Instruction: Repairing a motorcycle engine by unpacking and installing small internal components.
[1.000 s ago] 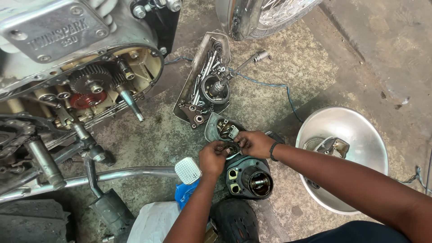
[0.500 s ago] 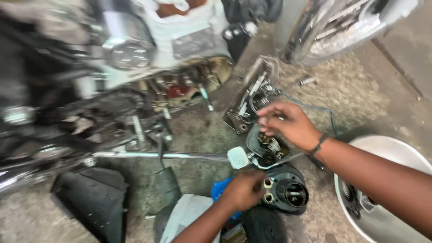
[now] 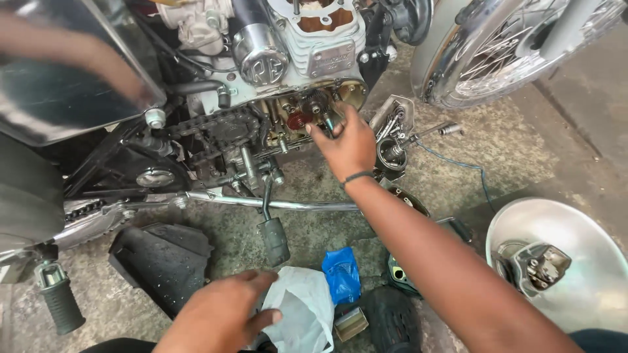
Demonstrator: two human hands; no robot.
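A motorcycle stands over me with its engine side case (image 3: 297, 114) open, gears and a chain (image 3: 222, 127) exposed. My right hand (image 3: 350, 147) reaches up to that opening, fingertips pinched on a small metal part (image 3: 327, 123) at the gears. My left hand (image 3: 222, 314) hovers low near my body, fingers apart and holding nothing, just left of a white plastic bag (image 3: 304, 314). A blue packet (image 3: 341, 274) lies beside the bag.
The removed engine cover (image 3: 392, 131) lies on the concrete by the front wheel (image 3: 497, 46). A shiny headlight shell (image 3: 556, 261) sits at right. A foot pedal (image 3: 275, 238), a black rubber piece (image 3: 163, 258) and a footpeg (image 3: 59, 301) are nearby. Another person's blurred hand (image 3: 78, 59) is on the tank.
My right hand left the parts on the ground and rose to the open engine case. My left hand dropped back toward the white bag. The view swung left and up.
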